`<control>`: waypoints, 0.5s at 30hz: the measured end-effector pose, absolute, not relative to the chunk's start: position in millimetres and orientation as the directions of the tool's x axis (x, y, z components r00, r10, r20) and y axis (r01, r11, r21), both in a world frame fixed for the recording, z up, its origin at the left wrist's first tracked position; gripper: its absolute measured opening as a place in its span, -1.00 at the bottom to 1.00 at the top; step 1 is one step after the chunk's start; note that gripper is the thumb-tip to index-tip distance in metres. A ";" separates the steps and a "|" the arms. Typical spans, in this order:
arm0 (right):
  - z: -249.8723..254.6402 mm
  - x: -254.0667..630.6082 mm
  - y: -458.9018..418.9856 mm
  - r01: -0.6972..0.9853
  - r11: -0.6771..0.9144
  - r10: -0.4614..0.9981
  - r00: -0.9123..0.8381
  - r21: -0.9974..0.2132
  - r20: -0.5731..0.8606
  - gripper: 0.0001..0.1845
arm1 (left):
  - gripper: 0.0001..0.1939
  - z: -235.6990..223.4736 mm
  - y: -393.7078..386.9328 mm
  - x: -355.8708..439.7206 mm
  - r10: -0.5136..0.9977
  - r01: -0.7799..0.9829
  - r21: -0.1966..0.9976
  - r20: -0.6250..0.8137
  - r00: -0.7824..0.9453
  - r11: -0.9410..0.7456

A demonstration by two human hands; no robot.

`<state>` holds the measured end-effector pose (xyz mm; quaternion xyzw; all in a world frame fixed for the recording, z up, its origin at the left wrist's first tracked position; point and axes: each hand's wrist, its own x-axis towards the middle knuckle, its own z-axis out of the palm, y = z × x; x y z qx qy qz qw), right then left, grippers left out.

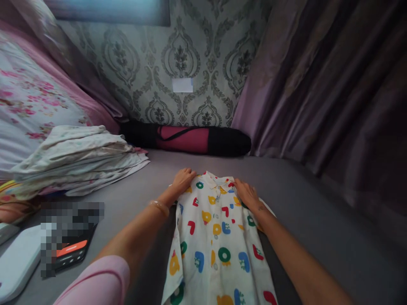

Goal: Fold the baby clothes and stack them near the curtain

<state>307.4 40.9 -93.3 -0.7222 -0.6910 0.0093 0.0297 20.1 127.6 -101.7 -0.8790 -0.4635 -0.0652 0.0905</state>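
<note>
A white short-sleeved shirt (219, 237) with a collar and a button front lies face up, its collar pointing away from me. Red, yellow, green and blue letter-like shapes are printed over it. My left hand (184, 178) is at the shirt's left shoulder, with the fingers closed on the cloth there. At the opposite shoulder, close to the collar, my right hand (246, 192) grips the fabric in the same way. Both sleeves are partly hidden behind my hands and forearms.
The shirt lies on a grey sheet (140, 178). Folded cloths (82, 156) are piled at the left. Nearer me are a phone (74, 254), partly blurred out, and a white flat device (22, 262). A black and maroon long bag (184, 139) lies along the wall, beside purple curtains (295, 84).
</note>
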 end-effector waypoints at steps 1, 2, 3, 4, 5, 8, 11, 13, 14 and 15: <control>-93.0 308.9 43.4 0.997 -0.055 0.998 0.056 -0.048 0.023 -0.64 | -0.73 -100.6 132.5 23.7 0.801 0.823 -0.103 0.192 0.567 -0.558; -92.9 310.2 45.9 0.997 -0.057 0.998 0.058 -0.042 0.023 -0.64 | -0.73 -99.7 136.8 27.4 0.800 0.821 -0.103 0.189 0.570 -0.561; -92.9 311.4 48.5 0.998 -0.055 0.998 0.056 -0.036 0.025 -0.63 | -0.73 -98.9 140.6 30.9 0.802 0.822 -0.096 0.186 0.568 -0.561; -93.3 312.4 51.1 0.998 -0.054 0.998 0.055 -0.028 0.028 -0.62 | -0.73 -98.3 143.6 34.1 0.812 0.831 -0.076 0.180 0.556 -0.552; -94.0 313.2 53.7 0.998 -0.054 0.998 0.054 -0.021 0.030 -0.62 | -0.73 -97.8 146.1 36.6 0.829 0.845 -0.045 0.168 0.533 -0.534; -96.7 316.7 62.1 0.996 -0.080 0.997 0.081 -0.025 0.021 -0.63 | -0.69 -95.9 151.0 37.1 0.890 0.892 0.043 0.105 0.444 -0.450; -94.9 327.2 69.8 0.976 -0.170 0.985 0.169 -0.133 -0.018 -0.61 | -0.60 -92.0 155.8 21.8 0.941 0.920 0.209 -0.004 0.338 -0.330; -89.0 340.0 72.1 0.939 -0.221 0.974 0.199 -0.265 -0.111 -0.51 | -0.53 -88.0 159.2 2.9 0.947 0.898 0.392 -0.158 0.280 -0.200; -84.9 347.8 71.7 0.911 -0.239 0.966 0.188 -0.337 -0.175 -0.44 | -0.49 -85.8 160.6 -8.2 0.934 0.878 0.460 -0.238 0.267 -0.134; -80.4 356.2 70.0 0.880 -0.255 0.956 0.168 -0.401 -0.240 -0.39 | -0.46 -83.7 161.4 -19.9 0.928 0.857 0.508 -0.276 0.251 -0.081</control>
